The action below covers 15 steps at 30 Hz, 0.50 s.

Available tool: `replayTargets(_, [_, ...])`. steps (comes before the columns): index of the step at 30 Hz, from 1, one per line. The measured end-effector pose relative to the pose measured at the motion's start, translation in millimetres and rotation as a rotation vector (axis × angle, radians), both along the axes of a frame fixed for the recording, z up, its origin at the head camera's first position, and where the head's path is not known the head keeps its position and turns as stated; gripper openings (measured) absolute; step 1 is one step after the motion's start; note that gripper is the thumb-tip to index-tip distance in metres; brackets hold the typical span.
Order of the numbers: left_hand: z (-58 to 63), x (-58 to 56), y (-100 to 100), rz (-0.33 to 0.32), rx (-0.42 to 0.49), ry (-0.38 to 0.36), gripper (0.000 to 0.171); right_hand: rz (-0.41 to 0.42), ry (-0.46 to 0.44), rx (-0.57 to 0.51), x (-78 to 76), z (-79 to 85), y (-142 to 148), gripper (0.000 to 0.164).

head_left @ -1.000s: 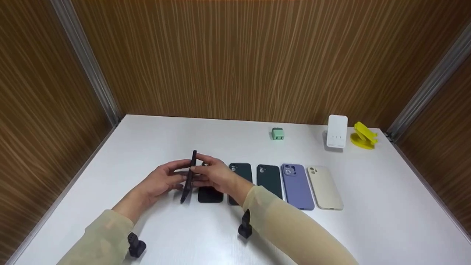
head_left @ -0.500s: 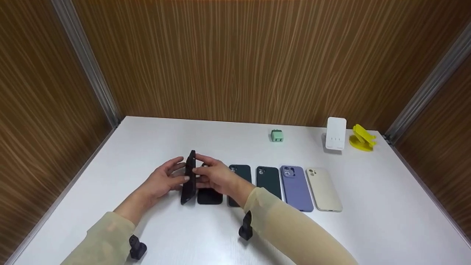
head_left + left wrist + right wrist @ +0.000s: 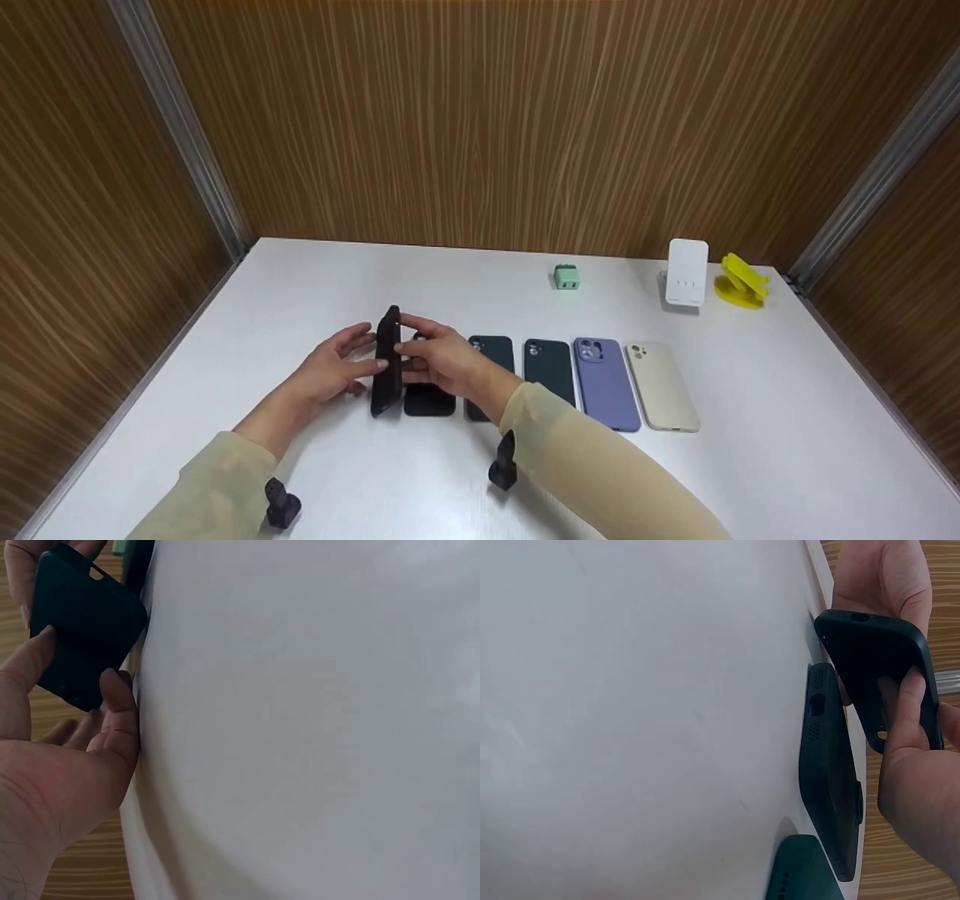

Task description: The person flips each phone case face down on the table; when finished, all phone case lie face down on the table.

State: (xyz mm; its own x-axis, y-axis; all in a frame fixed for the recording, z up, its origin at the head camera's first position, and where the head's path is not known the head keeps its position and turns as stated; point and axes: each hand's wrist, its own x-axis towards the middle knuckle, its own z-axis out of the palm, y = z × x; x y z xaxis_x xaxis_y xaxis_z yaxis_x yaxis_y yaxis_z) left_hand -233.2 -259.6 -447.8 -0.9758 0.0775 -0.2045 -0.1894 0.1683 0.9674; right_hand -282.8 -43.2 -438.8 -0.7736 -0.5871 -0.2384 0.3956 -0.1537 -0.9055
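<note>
A dark phone case (image 3: 388,367) is held on its long edge above the table, left of a row of phone cases. In the right wrist view the phone case (image 3: 866,652) shows its hollow inside. My right hand (image 3: 446,360) pinches it from the right, with one finger inside and another outside the wall. On the other side my left hand (image 3: 326,371) touches the back with its thumb, its other fingers loosely spread. In the left wrist view the thumb rests on the back of the phone case (image 3: 82,630). A black phone case (image 3: 429,403) lies partly hidden beneath my right hand.
Rightward in the row lie two dark green cases (image 3: 547,367), a purple case (image 3: 611,390) and a cream case (image 3: 665,390). Behind them stand a green charger plug (image 3: 567,277), a white upright device (image 3: 686,270) and a yellow stand (image 3: 742,281). Wood-patterned walls (image 3: 465,135) enclose the white table (image 3: 390,487).
The held phone case has turned from nearly edge-on so that more of its back shows in the head view. My left fingers have drawn slightly away from it; my right grip stays.
</note>
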Motion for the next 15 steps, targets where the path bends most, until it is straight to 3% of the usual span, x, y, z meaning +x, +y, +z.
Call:
replayTargets(8, [0.5,0.7,0.7,0.026,0.020,-0.024,0.091,-0.011,-0.011,-0.040,1.4,-0.9,0.6,0.061])
replayTargets(15, [0.9,-1.7,1.8,0.041,-0.014,-0.017,0.088,-0.052,0.063,0.016,4.2,0.5,2.3,0.054])
